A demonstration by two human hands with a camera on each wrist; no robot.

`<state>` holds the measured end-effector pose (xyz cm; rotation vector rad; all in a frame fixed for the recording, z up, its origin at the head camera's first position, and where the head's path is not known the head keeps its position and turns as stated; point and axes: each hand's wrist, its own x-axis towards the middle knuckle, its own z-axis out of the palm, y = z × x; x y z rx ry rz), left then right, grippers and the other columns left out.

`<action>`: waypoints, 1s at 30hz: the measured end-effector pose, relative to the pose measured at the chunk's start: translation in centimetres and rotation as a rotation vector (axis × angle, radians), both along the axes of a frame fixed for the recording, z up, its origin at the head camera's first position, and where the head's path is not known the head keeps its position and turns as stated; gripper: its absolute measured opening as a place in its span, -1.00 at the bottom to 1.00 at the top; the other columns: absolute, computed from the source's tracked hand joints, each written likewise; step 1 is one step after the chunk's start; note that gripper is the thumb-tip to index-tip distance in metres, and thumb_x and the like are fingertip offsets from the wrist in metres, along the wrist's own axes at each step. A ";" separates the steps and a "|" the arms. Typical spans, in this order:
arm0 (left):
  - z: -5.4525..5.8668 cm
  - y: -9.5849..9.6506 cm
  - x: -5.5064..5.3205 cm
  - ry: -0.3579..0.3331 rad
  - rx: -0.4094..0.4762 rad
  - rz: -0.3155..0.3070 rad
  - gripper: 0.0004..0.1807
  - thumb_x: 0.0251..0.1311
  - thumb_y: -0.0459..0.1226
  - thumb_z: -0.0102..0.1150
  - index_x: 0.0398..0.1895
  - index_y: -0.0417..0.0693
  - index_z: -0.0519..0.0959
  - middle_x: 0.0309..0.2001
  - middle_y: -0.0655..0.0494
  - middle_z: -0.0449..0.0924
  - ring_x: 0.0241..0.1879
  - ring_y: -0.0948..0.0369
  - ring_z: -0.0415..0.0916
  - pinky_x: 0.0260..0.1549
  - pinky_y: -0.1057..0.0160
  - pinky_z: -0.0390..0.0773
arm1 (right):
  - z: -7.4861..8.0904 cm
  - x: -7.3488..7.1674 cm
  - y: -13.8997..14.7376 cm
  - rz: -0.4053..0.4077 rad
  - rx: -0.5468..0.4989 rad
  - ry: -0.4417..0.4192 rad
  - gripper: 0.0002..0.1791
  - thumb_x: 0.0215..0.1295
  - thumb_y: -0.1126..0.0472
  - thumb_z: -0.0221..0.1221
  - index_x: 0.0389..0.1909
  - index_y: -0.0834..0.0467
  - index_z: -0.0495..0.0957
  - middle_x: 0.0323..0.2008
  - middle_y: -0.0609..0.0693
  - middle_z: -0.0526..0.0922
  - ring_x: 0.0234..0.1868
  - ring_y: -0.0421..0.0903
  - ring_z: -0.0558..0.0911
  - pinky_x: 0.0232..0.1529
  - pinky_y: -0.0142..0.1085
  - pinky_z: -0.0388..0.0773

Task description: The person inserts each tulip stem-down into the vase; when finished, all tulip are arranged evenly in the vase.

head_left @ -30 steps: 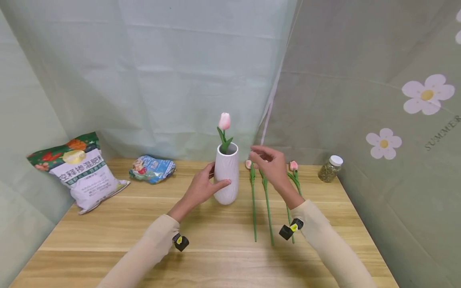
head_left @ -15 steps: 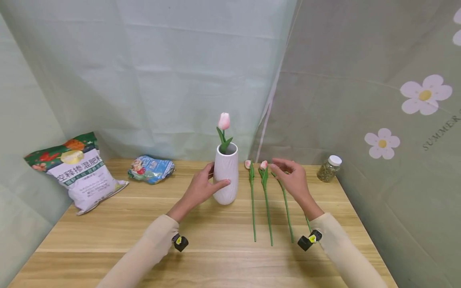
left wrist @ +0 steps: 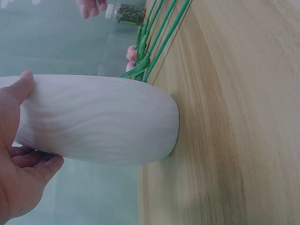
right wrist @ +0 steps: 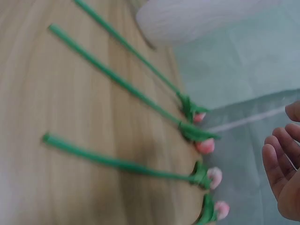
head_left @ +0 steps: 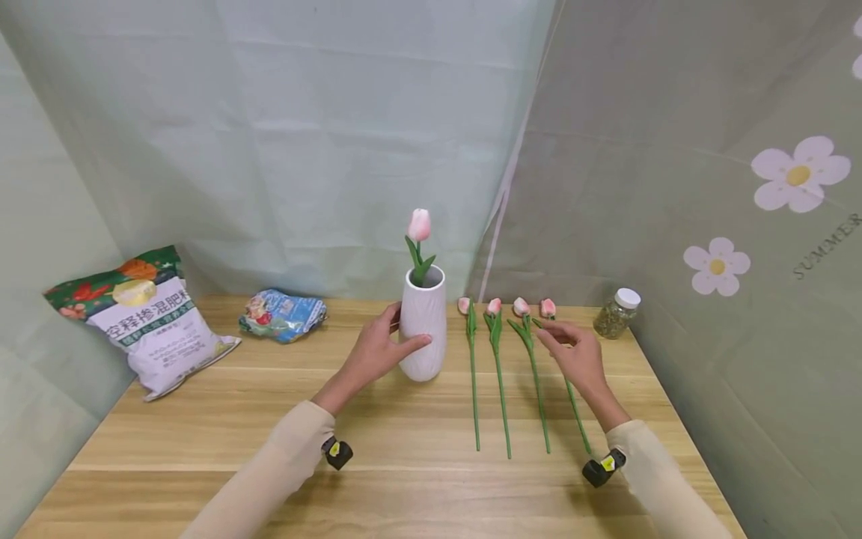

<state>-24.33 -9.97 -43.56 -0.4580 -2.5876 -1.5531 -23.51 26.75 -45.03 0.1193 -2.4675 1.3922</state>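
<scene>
A white ribbed vase (head_left: 423, 329) stands upright on the table, with one pink artificial tulip (head_left: 420, 226) rising from its mouth. My left hand (head_left: 377, 348) holds the vase from its left side, thumb across the front and fingers behind; the left wrist view shows this grip on the vase (left wrist: 103, 119). Several more pink tulips (head_left: 497, 337) lie side by side to the right of the vase, stems pointing towards me. Over the rightmost tulip (head_left: 548, 307) hovers my right hand (head_left: 578, 359), fingers loosely bent. In the right wrist view that hand (right wrist: 286, 164) is apart from the flowers.
A lidded glass jar (head_left: 616, 314) of dried green bits stands at the back right. On the left are a large fertilizer bag (head_left: 161, 322) and a smaller blue packet (head_left: 284, 316). Cloth walls (head_left: 323, 150) enclose the wooden table (head_left: 269, 449) at the back and sides.
My right hand has moved right across the lying tulips, from beside the vase to above the rightmost one, uncovering the others. The left hand and vase have stayed in place.
</scene>
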 end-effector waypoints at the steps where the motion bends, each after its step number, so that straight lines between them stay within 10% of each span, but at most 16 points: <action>1: 0.0 0.0 0.0 0.000 -0.002 0.001 -0.06 0.15 0.04 0.49 0.46 -0.26 0.30 0.33 -0.23 0.48 0.32 -0.06 0.47 0.32 -0.02 0.51 | -0.3 0.1 0.3 -0.014 0.019 0.000 -0.65 0.40 0.04 0.31 0.06 0.17 0.72 -0.11 0.14 0.76 -0.23 -0.34 0.63 -0.29 -0.51 0.65; 12: -0.1 0.0 -0.1 0.008 -0.007 0.002 -0.07 0.16 0.03 0.48 0.46 -0.26 0.30 0.32 -0.23 0.49 0.32 -0.06 0.48 0.31 -0.01 0.52 | -3.2 0.3 3.5 -0.109 0.114 -0.028 -0.60 0.40 0.02 0.31 0.07 0.23 0.71 -0.11 0.16 0.78 -0.27 -0.45 0.59 -0.26 -0.59 0.52; 30: -0.1 0.0 -0.2 -0.001 -0.008 -0.001 -0.06 0.16 0.06 0.48 0.47 -0.24 0.30 0.33 -0.22 0.49 0.32 -0.06 0.47 0.32 -0.04 0.51 | -6.1 0.0 6.3 -0.124 0.148 -0.221 -0.50 0.43 -0.03 0.27 0.16 0.27 0.64 0.02 0.25 0.73 -0.12 -0.01 0.74 -0.33 -0.46 0.66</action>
